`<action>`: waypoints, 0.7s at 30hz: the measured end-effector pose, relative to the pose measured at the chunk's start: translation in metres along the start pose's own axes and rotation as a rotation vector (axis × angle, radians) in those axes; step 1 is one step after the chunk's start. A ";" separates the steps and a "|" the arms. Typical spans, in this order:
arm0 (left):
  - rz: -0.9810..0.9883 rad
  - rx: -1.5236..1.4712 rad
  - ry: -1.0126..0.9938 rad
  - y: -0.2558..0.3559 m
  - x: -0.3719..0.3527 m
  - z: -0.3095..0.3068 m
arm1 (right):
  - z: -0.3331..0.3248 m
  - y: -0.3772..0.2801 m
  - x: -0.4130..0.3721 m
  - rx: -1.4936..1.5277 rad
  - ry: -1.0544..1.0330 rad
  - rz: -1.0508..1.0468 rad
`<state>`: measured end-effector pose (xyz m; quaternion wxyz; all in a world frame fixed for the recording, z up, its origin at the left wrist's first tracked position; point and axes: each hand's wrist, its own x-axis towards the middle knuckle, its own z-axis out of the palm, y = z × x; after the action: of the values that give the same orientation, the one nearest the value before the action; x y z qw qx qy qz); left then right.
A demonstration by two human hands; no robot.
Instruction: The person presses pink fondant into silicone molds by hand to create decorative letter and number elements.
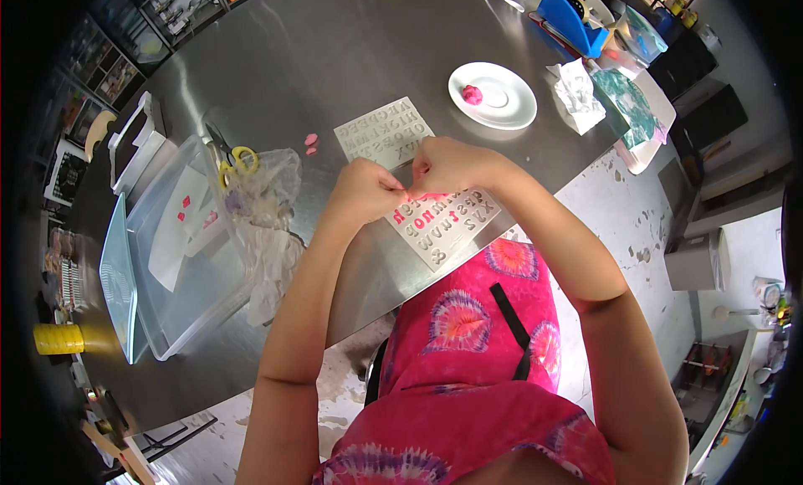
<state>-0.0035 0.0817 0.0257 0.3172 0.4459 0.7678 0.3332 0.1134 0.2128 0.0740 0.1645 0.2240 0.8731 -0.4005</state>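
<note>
A pale letter mould (439,241) lies near the table's front edge, with pink material in several of its letter hollows. Over its upper part, my left hand (365,189) and my right hand (447,166) meet at the fingertips, both with fingers closed. A bit of pink shows at and below the fingertips; how each hand grips it is hidden. Just behind my hands lies a second letter mould (385,132), its letters unfilled where visible. Small pink pieces (311,143) rest on the table left of it. A white plate (510,108) bears a pink lump (473,95).
On the left stand a clear plastic tub (171,318) with paper and pink pieces inside, yellow-handled scissors (238,163) and crumpled plastic (276,179). At the right are crumpled white paper (579,96) and a blue tape dispenser (573,25). The metal table's edge runs close to my body.
</note>
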 end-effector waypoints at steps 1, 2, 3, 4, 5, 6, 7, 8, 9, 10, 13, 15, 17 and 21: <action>0.005 0.047 0.002 0.002 0.000 0.000 | 0.000 0.001 -0.001 -0.003 -0.004 0.000; 0.003 0.044 0.003 0.001 0.000 0.000 | 0.000 0.001 -0.003 0.022 0.007 0.005; 0.000 0.029 0.006 0.001 0.000 0.001 | 0.001 0.000 -0.005 0.048 0.018 0.010; -0.004 0.014 0.009 0.001 -0.001 0.001 | 0.003 -0.001 -0.006 0.047 0.015 0.010; -0.006 0.012 0.010 0.002 -0.001 0.001 | 0.005 -0.002 -0.008 0.055 0.040 0.027; -0.027 0.022 0.010 0.004 -0.001 0.000 | 0.006 -0.003 -0.008 0.064 0.065 0.045; -0.048 0.032 0.009 0.006 -0.001 0.000 | 0.007 -0.002 -0.008 0.064 0.063 0.045; -0.050 0.031 0.009 0.007 -0.002 -0.001 | 0.008 -0.001 -0.008 0.095 0.068 0.049; -0.065 0.014 -0.001 0.008 -0.003 -0.002 | 0.008 0.000 -0.008 0.126 0.075 0.053; -0.081 -0.002 -0.011 0.008 -0.004 -0.002 | 0.007 -0.001 -0.008 0.124 0.073 0.054; -0.079 0.029 -0.002 0.007 -0.003 0.000 | 0.005 -0.003 -0.007 0.198 0.040 0.070; -0.052 0.011 -0.019 0.000 0.000 0.001 | 0.004 -0.001 -0.002 0.249 -0.002 0.130; -0.026 -0.006 -0.039 -0.005 0.001 -0.001 | 0.007 -0.001 0.002 0.230 -0.011 0.142; 0.013 -0.036 -0.056 -0.005 0.001 0.000 | 0.010 -0.006 0.001 0.156 0.013 0.127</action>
<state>-0.0067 0.0808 0.0216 0.3441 0.4543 0.7497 0.3364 0.1106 0.2019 0.0718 0.1660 0.2937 0.8244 -0.4545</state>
